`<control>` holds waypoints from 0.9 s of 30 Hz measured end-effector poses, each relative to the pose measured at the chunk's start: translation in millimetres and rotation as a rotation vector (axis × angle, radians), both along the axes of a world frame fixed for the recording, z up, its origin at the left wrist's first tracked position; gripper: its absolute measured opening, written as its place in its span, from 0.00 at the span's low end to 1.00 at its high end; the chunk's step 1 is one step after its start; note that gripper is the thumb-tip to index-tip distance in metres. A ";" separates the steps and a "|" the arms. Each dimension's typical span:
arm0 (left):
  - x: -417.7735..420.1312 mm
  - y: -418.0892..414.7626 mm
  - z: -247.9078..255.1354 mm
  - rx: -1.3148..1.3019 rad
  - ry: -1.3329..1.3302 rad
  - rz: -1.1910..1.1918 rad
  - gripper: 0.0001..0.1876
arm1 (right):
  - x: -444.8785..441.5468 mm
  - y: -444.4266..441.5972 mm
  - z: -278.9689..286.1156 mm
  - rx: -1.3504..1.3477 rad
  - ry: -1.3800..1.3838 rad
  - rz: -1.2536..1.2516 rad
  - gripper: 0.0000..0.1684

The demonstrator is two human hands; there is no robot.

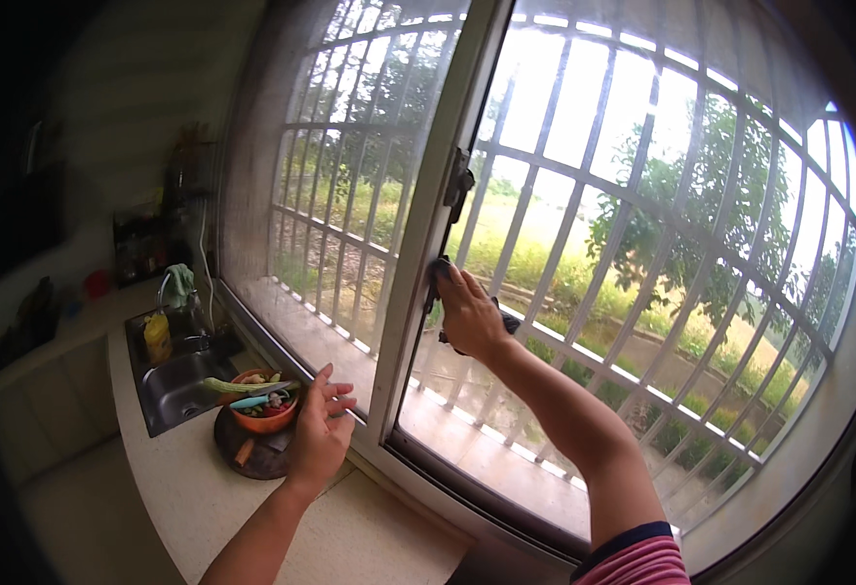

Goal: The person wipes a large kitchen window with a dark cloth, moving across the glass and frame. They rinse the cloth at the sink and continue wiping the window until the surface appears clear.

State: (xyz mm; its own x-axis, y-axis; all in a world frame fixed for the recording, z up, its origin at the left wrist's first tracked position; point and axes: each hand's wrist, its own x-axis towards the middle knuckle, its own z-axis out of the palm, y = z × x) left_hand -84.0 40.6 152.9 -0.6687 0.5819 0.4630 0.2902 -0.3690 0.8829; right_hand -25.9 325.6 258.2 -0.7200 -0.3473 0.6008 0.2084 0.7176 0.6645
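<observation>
My right hand (473,314) presses a dark, crumpled cloth (510,322) against the window glass, right beside the light-coloured upright sash frame (417,219). Parts of the cloth stick out past the fingertips and below the wrist side of the hand. A dark window latch (459,186) sits on the frame above that hand. Lower down and to the left, my left hand (322,431) hovers over the counter near the sill, empty, with its fingers spread and slightly curled. Close to its left is an orange bowl (267,423) of vegetables with a turquoise-handled knife (251,401) lying on top.
Under the bowl lies a round dark board (256,464) on the pale counter (179,497). A dark double sink (179,380) holds a yellow bottle (157,338), and a green cloth (179,285) hangs over the tap. Metal bars (581,175) stand outside the glass.
</observation>
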 end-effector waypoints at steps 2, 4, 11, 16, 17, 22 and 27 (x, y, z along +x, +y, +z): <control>-4.8 -6.5 -1.7 -0.004 0.001 0.008 0.34 | 6.3 1.6 21.3 0.099 -0.012 -0.128 0.25; -10.4 -18.8 -5.0 -0.015 -0.011 0.044 0.33 | 7.0 -3.6 58.2 0.203 0.114 -0.191 0.22; -5.1 -10.0 -11.6 -0.052 -0.071 0.036 0.31 | 17.5 -18.6 124.2 0.106 0.164 -0.338 0.21; 11.5 16.1 0.6 0.032 -0.037 -0.052 0.32 | 25.7 2.4 -2.8 0.515 -0.282 -0.398 0.37; 14.7 19.1 6.5 0.026 -0.032 -0.065 0.32 | 43.0 -14.9 1.0 0.453 -0.480 -0.402 0.42; 17.0 44.2 27.9 -0.029 0.090 -0.063 0.32 | 126.7 -10.7 112.1 0.209 -0.198 -0.333 0.45; 24.2 84.9 66.0 0.117 0.129 -0.150 0.32 | 277.5 -5.5 355.0 0.567 0.818 -0.565 0.32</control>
